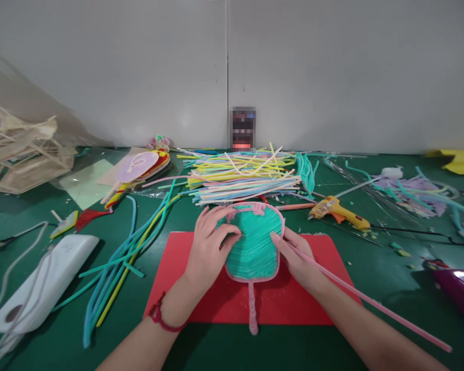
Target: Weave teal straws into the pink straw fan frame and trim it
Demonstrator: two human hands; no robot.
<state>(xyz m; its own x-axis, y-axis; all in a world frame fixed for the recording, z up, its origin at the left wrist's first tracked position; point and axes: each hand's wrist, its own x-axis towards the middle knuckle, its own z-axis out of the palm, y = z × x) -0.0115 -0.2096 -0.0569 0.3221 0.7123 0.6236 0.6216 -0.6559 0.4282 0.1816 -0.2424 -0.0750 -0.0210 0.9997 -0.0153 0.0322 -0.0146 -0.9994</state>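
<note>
A small hand fan (pixel 255 250) with a teal pipe-cleaner face, pink rim and pink wrapped handle is held upright above a red mat (pixel 309 304). Small pink curled shapes sit on its top edge. My right hand (pixel 299 260) grips the fan's right edge, thumb in front and fingers behind. A long pink pipe cleaner (pixel 382 304) runs from that thumb across my right forearm to the lower right. My left hand (pixel 212 242) is at the fan's upper left, thumb and index fingertip pinched together before the teal face; whatever they pinch is too small to make out.
Behind the mat lies a pile of coloured pipe cleaners (pixel 243 175). A yellow glue gun (pixel 342 211) rests at right, before a purple device (pixel 458 291). Loose pipe cleaners (pixel 114 270), a white power strip (pixel 46 288), a lilac fan (pixel 135 167) and a wooden stick model (pixel 23 154) occupy the left.
</note>
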